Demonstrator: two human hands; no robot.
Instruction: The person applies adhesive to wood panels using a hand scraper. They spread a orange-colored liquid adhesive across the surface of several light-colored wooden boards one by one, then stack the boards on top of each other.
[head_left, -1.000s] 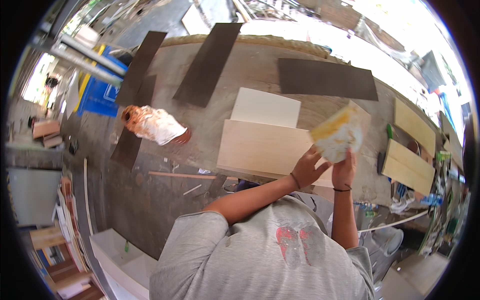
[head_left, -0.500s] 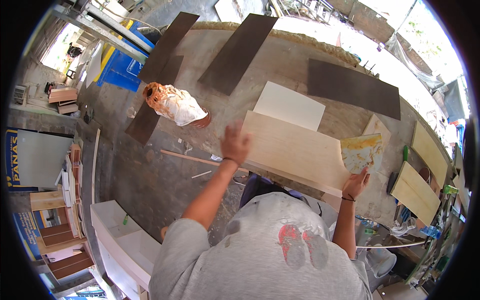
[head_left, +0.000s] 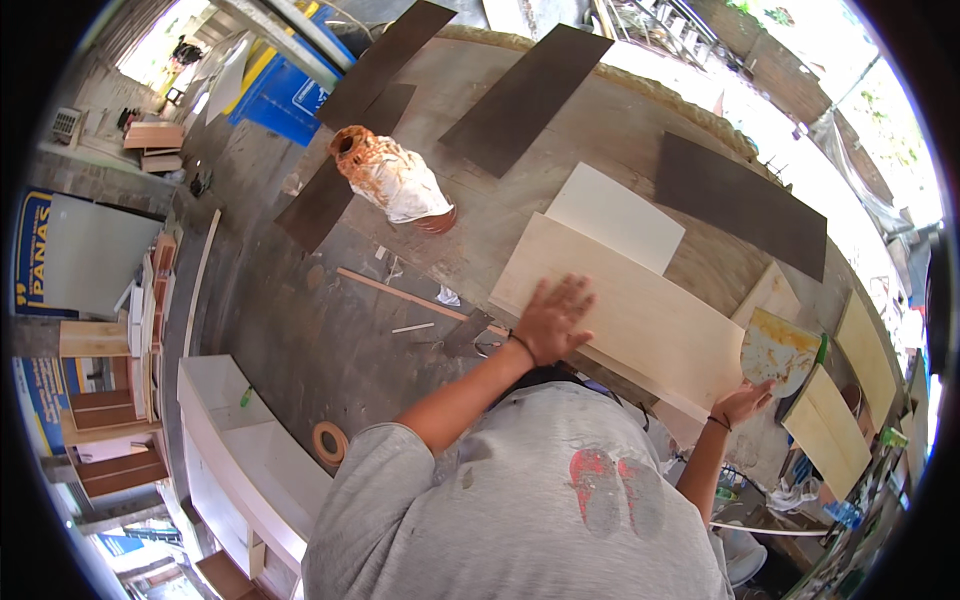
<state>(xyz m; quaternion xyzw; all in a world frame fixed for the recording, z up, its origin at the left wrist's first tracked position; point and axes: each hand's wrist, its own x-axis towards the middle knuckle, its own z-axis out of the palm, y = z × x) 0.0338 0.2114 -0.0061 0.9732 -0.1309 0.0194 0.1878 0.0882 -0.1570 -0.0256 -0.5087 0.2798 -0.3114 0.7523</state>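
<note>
A wide, worn grey tabletop (head_left: 300,330) carries three dark brown panels (head_left: 525,95), a pale wooden board (head_left: 640,320) with a cream sheet (head_left: 615,215) just beyond it, and a glue-smeared can (head_left: 385,180) lying on its side. Thin wood strips (head_left: 400,293) and small scraps lie near the board's left end, and more pale boards (head_left: 825,430) sit at the right edge.

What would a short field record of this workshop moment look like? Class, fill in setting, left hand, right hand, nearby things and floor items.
setting: round workbench seen from above
left hand: left hand pressed flat on the pale wooden board
right hand: right hand at the board's near right corner, touching a stained scraper-like pad
nearby things: smeared glue container, dark laminate strips, thin wood slat
floor items: tape roll, white cabinet panel
</note>
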